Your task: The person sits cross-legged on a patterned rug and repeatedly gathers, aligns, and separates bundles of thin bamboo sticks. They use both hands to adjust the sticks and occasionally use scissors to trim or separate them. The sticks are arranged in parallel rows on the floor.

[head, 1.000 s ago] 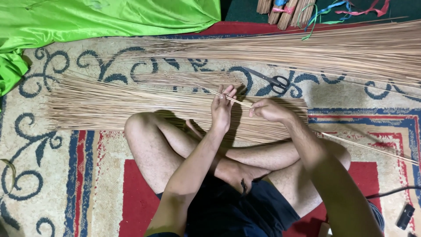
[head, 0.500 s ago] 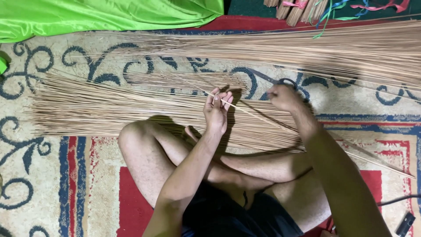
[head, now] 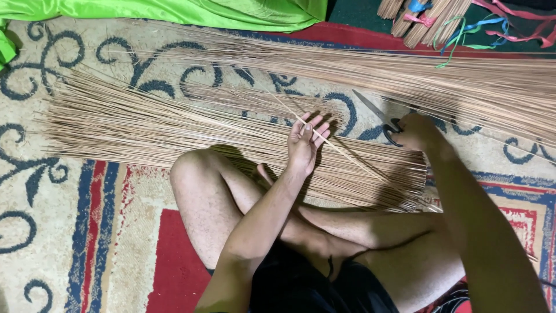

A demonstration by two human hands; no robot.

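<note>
Carpet (head: 75,232) left of knee (head: 194,168) left open; ahead blocked by stick piles (head: 174,127), scissors (head: 379,116) possibly overlapped.

Home floor used as a craft space: patterned carpet (head: 87,232) strewn with thin plant sticks (head: 145,124), green cloth (head: 191,10) at the top, tied stick bundles (head: 425,17) upper right.

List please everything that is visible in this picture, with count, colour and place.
thin stick: one, tan, in the left hand
near heap of sticks: many, tan, on the carpet before the knees
far heap of sticks: many, tan, upper right
scissors: one pair, dark handles, under the right hand
tied bundles: several, tan, coloured ribbons, top right
cloth: one, green, top left
carpet: one, beige, blue and red
left hand: holds the stick
right hand: on the scissors
</note>
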